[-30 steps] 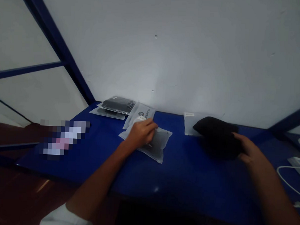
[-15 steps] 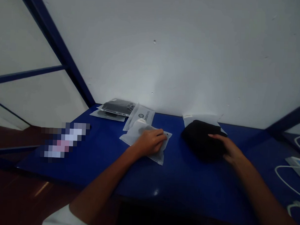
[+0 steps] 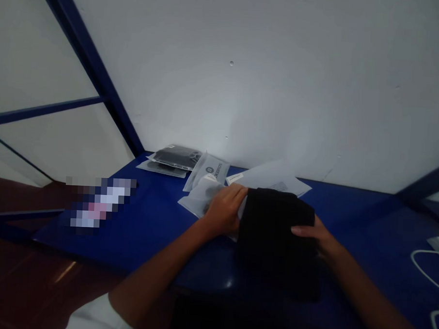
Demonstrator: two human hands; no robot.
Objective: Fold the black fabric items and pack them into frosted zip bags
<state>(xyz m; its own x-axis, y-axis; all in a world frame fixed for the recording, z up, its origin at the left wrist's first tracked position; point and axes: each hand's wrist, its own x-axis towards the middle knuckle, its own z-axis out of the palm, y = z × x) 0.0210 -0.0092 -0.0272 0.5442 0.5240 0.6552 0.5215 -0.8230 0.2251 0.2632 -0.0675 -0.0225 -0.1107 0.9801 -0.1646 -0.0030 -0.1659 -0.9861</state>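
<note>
My right hand (image 3: 314,236) grips a folded black cloth item (image 3: 276,235) by its right side, thumb on top and the other fingers behind. The cloth stands tilted over the table, its lower part hanging toward me. At its left edge is my left hand (image 3: 224,211), fingers curled over a frosted plastic bag (image 3: 199,195) with something dark inside. The cloth hides my left fingertips and the bag's right end. Behind the cloth lies a pale plastic bag (image 3: 268,175) with a white label, partly covered.
A printed frosted bag (image 3: 214,168) and a stack of bagged dark items (image 3: 178,157) lie at the back of the blue table (image 3: 147,229). A blurred, pixelated object (image 3: 105,200) is at the left. White cables (image 3: 419,263) run along the right edge, and a white wall stands behind.
My right hand has brought the black cloth left and nearer, against my left hand. The pale labelled bag behind it has also shifted left. My left hand stays at the frosted bag.
</note>
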